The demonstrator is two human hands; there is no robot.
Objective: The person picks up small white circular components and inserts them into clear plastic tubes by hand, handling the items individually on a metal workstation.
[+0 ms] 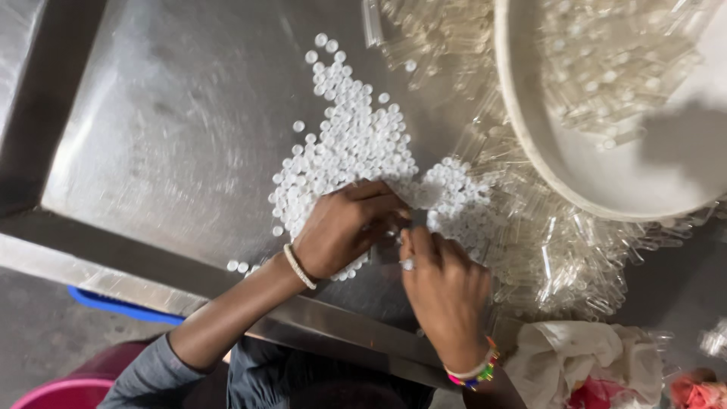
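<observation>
Small round white caps (356, 144), smooth plastic, lie in a loose heap at the middle of the brushed steel bench (174, 129). The left hand (344, 227) rests on the heap's near edge, fingers curled together over caps; the right hand (445, 291) meets it, fingertips pressed together, though what they pinch cannot be told. Clear plastic tubes (560, 257), thin and cylindrical, sprawl right of the caps. More fill a wide, pale round basin (530, 144) above. A crumpled white bag (575, 360) lies near the right wrist.
</observation>
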